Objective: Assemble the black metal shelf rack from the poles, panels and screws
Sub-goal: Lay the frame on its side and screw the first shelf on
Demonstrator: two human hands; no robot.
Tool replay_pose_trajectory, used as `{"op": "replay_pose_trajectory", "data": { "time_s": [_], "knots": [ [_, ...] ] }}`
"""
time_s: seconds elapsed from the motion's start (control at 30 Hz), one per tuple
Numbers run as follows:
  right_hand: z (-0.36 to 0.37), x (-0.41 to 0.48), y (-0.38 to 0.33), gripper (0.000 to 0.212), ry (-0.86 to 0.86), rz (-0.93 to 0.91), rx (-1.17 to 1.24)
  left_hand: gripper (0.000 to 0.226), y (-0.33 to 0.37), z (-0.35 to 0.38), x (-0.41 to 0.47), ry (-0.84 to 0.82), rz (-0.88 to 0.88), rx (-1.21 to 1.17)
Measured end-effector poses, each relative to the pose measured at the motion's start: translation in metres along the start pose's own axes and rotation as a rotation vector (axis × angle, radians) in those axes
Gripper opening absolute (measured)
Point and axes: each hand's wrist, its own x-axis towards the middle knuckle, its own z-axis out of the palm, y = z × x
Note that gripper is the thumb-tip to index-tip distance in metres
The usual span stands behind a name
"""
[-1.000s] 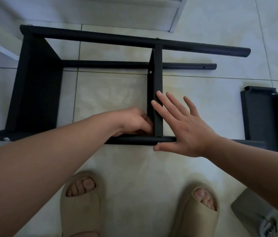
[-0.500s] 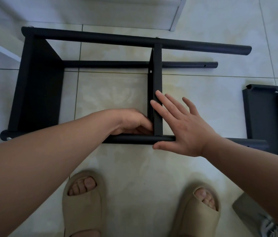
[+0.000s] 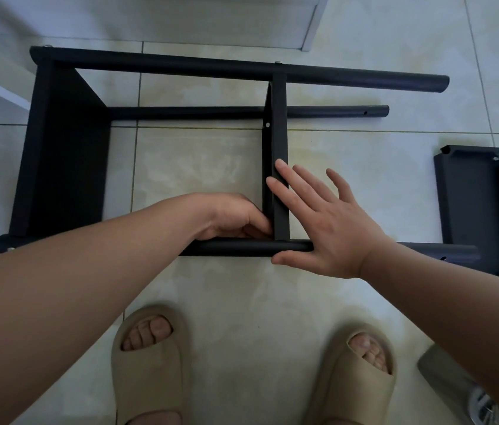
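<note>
Head view: the half-built rack [image 3: 211,67] lies sideways mid-floor [image 3: 242,302], right hand [image 3: 325,228] spread flat on the middle panel [image 3: 279,124] and near pole [image 3: 242,247], left hand [image 3: 233,216] curled at their joint, contents hidden; stiff, probably light steel, best gripped by its poles.
</note>
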Motion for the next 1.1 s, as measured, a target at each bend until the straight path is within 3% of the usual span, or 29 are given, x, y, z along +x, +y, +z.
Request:
{"op": "replay_pose_trajectory", "data": {
  "time_s": [0.2, 0.63, 1.1],
  "knots": [
    [0.001, 0.0, 0.0, 0.105, 0.016, 0.006, -0.009, 0.013, 0.0, 0.0, 0.003, 0.007, 0.082, -0.008],
    [-0.014, -0.009, -0.008, 0.099, 0.008, 0.1, -0.024, 0.015, 0.013, 0.002, -0.009, -0.015, 0.031, 0.054],
    [0.002, -0.015, -0.015, 0.098, -0.012, 0.084, 0.014, 0.018, -0.002, 0.007, -0.006, -0.01, 0.026, 0.031]
  ]
}}
